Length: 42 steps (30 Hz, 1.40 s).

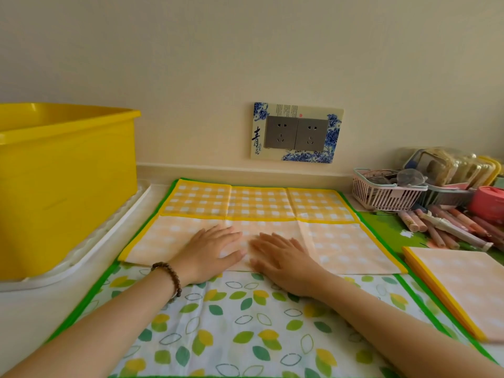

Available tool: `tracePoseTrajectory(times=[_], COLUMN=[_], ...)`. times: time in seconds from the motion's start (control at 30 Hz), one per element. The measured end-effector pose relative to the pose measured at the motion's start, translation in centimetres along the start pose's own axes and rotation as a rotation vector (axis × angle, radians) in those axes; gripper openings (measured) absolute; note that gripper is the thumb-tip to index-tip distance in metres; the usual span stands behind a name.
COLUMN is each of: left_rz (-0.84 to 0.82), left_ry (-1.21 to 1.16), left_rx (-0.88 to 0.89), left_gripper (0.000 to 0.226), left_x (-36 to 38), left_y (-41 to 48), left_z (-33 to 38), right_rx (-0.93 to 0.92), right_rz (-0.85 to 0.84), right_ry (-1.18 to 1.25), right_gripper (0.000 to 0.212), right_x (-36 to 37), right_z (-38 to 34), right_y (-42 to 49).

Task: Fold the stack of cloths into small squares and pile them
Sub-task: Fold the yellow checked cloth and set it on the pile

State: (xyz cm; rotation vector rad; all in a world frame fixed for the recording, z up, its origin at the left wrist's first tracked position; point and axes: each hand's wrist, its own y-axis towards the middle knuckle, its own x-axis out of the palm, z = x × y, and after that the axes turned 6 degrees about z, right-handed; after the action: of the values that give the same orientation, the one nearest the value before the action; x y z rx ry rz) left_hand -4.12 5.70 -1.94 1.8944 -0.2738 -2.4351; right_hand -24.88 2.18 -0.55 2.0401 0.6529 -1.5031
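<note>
A yellow checked cloth (335, 241) lies spread on the counter, its near part turned up so the pale back faces me and the bright checked face (256, 201) shows behind it. It rests on a white cloth with green and yellow leaves (245, 323) and a green border. My left hand (211, 252) and my right hand (281, 257) lie flat, fingers straight, side by side on the middle of the folded flap. A pile of folded pale squares with yellow edges (458, 290) sits at the right.
A big yellow plastic tub (68, 186) stands on a white tray (90, 255) at the left. At the back right are a pink basket (387, 195), boxes and a row of pens (447, 227). A double wall socket (297, 133) is behind the cloths.
</note>
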Motion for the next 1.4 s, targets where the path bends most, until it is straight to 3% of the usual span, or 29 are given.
tracePoseTrajectory(times=[0.17,0.5,0.93,1.07,1.17,1.4], left_rz=[-0.083,-0.144,-0.115,-0.158,-0.201,-0.073], left_ry=[0.015,0.020,0.061,0.028,0.057,-0.046], left_rx=[-0.024,-0.043,-0.182,-0.211,-0.269,0.015], left_gripper=[0.104,0.075,0.085,0.107,0.093,0.070], left_x=[0.0,-1.2,-3.0,-3.4,-3.9,-4.3], left_y=[-0.1,-1.4,-3.8,-3.6,-3.3,-3.1], left_z=[0.0,-1.7,-5.7,-5.2,-3.5,0.6], right_rx=[0.027,0.028,0.033,0.032,0.028,-0.003], right_rz=[-0.032,-0.048,-0.061,-0.082,-0.069,-0.052], right_ry=[-0.028,-0.035,-0.044,-0.044,0.051,0.166], right_gripper=[0.060,0.058,0.057,0.055,0.046,0.040], right_x=[0.6,0.5,0.3,0.1,-0.4,-2.1], right_z=[0.3,0.3,0.6,0.5,0.9,1.9], right_y=[0.1,0.0,-0.1,-0.1,0.2,-2.6])
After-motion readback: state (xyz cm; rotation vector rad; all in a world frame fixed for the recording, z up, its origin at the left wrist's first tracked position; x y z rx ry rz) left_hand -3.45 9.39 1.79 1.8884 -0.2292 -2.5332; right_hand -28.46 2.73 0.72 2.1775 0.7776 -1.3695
